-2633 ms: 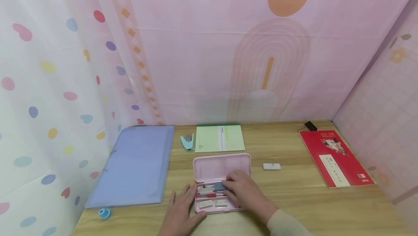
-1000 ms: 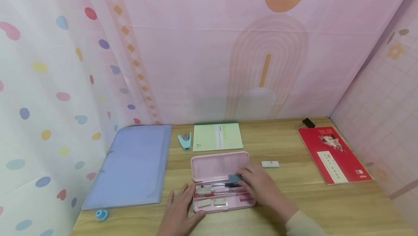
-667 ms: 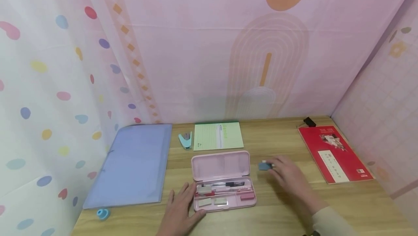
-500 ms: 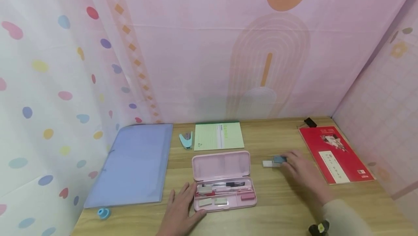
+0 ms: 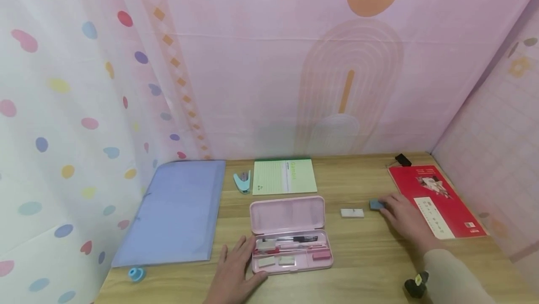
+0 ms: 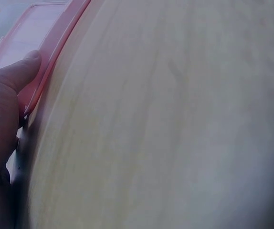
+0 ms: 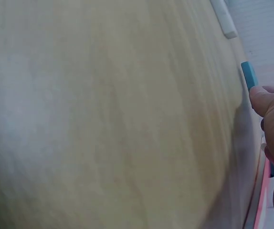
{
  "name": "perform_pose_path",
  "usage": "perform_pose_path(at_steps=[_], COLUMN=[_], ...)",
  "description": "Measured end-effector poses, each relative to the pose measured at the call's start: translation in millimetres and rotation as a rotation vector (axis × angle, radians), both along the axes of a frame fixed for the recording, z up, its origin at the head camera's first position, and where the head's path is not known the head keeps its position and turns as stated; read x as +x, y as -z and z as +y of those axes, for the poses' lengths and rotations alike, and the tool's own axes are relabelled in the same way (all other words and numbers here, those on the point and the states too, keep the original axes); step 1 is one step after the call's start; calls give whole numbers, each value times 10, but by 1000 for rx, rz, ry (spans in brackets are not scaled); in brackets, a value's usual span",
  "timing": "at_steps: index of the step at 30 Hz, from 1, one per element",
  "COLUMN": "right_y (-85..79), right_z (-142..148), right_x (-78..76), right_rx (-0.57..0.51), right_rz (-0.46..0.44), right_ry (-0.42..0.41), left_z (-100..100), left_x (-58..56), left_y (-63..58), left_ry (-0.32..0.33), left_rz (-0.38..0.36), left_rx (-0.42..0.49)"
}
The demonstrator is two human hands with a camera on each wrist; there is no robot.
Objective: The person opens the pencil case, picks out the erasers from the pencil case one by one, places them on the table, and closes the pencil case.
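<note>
In the head view my right hand (image 5: 403, 217) pinches a small blue eraser (image 5: 376, 204) at its right end, low over the table. It shows as a teal block (image 7: 248, 74) beyond the thumb in the right wrist view. A white eraser (image 5: 352, 213) lies just left of it. My left hand (image 5: 233, 271) rests with fingers spread against the left end of an open pink pencil case (image 5: 287, 215), thumb at its front corner. Inside the case are a black-capped pen (image 5: 301, 239), a red item, two pale erasers and a pink eraser (image 5: 321, 255).
A blue folder (image 5: 172, 215) lies at the left, with a small blue cap-like piece (image 5: 136, 274) by its front edge. Behind the case are a turquoise stapler (image 5: 242, 182) and a green notepad (image 5: 284, 177). A red booklet (image 5: 438, 201) and black binder clip (image 5: 403, 160) lie at the right.
My right hand has lifted the blue eraser out of the pencil case and carried it right, past the white eraser. My left hand has stayed at the case.
</note>
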State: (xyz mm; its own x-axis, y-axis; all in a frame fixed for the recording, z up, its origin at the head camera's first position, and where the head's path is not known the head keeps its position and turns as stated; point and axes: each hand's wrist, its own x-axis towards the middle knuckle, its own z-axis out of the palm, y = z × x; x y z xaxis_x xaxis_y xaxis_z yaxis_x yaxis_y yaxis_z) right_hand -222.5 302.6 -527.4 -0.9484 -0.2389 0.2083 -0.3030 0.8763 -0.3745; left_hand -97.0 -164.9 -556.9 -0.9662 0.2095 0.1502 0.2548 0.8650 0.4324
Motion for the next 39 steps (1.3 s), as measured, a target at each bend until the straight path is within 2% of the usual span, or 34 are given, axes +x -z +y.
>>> perform_pose_path(at_steps=[4, 9, 17, 26, 31, 34, 39], right_y=[51, 72, 62, 129, 132, 48, -113], right_z=[2, -26, -113, -128, -135, -222, -633], right_x=[-16, -9, 82, 90, 106, 148, 299], right_rx=[-4, 28, 94, 123, 71, 20, -56], right_rz=[-8, -2, 67, 93, 140, 187, 295], right_ry=[9, 38, 38, 71, 68, 55, -65], left_z=[7, 12, 12, 11, 13, 13, 1], left_x=[1, -7, -12, -11, -11, -14, -2], left_y=[-7, -24, -35, -20, -16, -17, -27], left_ry=[0, -5, -6, -25, -11, -2, -9], left_rz=[0, -36, -64, -72, -52, -47, -50], left_rx=[0, 5, 25, 17, 7, 12, 5])
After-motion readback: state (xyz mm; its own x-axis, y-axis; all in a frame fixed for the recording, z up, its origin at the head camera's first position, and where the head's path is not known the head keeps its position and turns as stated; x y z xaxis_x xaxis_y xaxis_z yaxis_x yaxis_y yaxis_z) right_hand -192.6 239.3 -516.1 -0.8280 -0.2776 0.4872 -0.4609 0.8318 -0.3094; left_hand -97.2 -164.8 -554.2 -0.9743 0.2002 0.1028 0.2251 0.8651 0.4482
